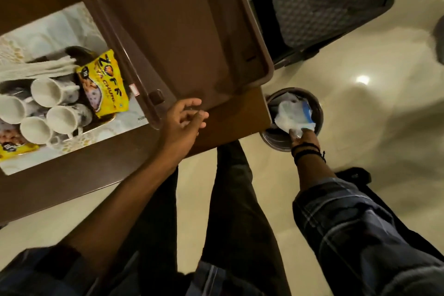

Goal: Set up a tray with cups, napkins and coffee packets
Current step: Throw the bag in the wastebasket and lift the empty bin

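Observation:
A large brown tray (pixel 182 31) lies bare on the dark wooden table, its near corner over the table edge. My left hand (pixel 185 120) hovers at the tray's near rim, fingers spread, holding nothing. To the left, a smaller tray (pixel 105 122) holds several white cups (pixel 45 91), folded napkins (pixel 40 68) and a yellow packet (pixel 105 84); another yellow packet (pixel 14 146) sits at the far left. My right hand (pixel 302 137) reaches down into a round metal bin (pixel 271 139) on the floor, fingers pinched on a crumpled white-and-blue plastic wrapper (pixel 293 115).
A dark patterned chair or case (pixel 324 2) stands on the glossy cream floor behind the bin. My legs are between the table's corner and the bin. A white patterned mat (pixel 55 29) lies under the smaller tray.

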`<move>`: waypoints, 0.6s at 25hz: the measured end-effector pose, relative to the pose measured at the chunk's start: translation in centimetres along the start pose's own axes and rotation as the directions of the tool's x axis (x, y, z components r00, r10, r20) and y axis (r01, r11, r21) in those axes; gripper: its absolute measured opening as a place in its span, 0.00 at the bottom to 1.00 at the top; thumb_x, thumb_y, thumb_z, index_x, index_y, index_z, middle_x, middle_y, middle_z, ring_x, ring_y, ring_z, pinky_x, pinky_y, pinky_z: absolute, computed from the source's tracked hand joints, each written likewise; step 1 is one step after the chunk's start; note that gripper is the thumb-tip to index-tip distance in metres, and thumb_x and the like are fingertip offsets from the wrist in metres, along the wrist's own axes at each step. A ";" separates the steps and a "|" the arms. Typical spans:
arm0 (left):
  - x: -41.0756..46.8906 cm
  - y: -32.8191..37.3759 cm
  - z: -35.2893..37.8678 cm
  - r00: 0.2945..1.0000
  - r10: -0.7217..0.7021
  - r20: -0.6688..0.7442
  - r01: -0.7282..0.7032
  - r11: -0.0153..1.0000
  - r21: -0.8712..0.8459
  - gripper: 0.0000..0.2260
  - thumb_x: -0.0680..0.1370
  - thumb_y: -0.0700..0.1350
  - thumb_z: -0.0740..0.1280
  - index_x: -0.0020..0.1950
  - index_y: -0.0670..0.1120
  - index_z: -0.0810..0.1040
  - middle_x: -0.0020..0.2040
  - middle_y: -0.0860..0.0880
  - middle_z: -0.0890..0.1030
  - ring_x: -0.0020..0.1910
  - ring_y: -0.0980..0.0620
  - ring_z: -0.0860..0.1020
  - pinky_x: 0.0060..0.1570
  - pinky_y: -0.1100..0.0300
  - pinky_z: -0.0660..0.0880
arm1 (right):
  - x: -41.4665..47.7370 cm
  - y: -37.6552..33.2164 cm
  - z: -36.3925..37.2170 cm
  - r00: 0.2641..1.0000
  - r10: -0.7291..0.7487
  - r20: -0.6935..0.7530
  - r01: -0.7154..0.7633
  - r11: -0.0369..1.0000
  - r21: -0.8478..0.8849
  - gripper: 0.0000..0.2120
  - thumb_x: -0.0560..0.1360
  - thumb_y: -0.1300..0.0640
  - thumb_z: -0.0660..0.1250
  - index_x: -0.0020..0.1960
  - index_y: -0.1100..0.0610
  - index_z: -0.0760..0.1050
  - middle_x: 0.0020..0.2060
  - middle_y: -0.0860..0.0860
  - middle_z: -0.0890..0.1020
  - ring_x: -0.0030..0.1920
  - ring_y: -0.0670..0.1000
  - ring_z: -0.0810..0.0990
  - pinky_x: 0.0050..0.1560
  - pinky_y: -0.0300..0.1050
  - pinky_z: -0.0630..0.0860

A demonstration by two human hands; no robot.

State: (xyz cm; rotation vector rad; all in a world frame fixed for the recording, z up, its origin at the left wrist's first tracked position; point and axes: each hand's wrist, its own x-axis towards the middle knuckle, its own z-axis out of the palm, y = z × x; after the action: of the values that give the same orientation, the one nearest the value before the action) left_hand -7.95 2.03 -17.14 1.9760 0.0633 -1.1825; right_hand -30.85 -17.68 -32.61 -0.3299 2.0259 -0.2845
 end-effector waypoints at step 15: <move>3.6 -1.5 -3.9 0.858 -0.056 -0.511 0.194 0.956 0.220 0.36 0.73 0.43 0.72 0.76 0.40 0.57 0.74 0.37 0.62 0.72 0.38 0.61 0.69 0.49 0.60 | -17.3 -3.9 10.5 0.611 -0.676 0.412 0.752 0.658 -0.038 0.12 0.79 0.50 0.63 0.55 0.58 0.77 0.48 0.51 0.82 0.48 0.49 0.80 0.51 0.46 0.79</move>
State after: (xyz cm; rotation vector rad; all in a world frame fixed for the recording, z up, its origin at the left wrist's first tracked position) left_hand -3.76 4.43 -19.89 2.5133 0.3220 -0.7499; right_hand -13.44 -15.87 -21.78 -1.2646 1.4537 -0.4662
